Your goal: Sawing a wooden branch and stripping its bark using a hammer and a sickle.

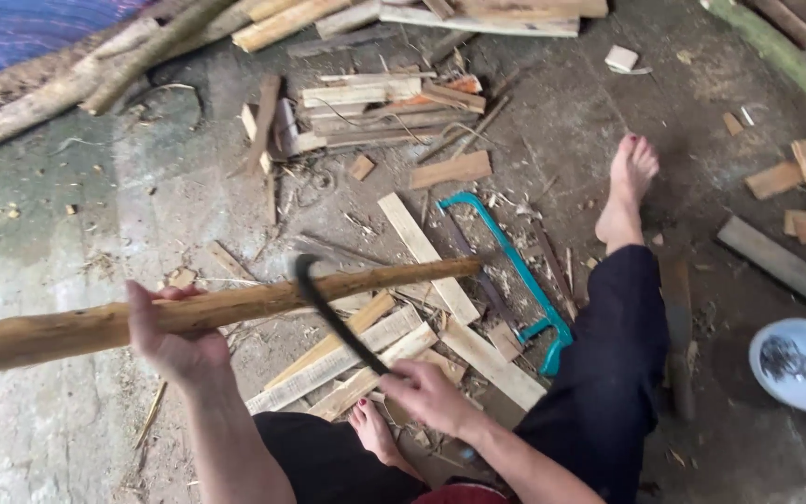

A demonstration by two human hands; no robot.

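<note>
Two hands are busy: the left hand [174, 338] clenches a long wooden pole [235, 306] held level over the floor [67, 233], the right hand [429, 392] grips a curved dark blade [333, 317] against it. A slip could drive the edge toward the left fingers or the bare foot [375, 431] below.

No packages, labels, signs or screens anywhere in this shot, just bare wood and tools on a dirty floor.
</note>
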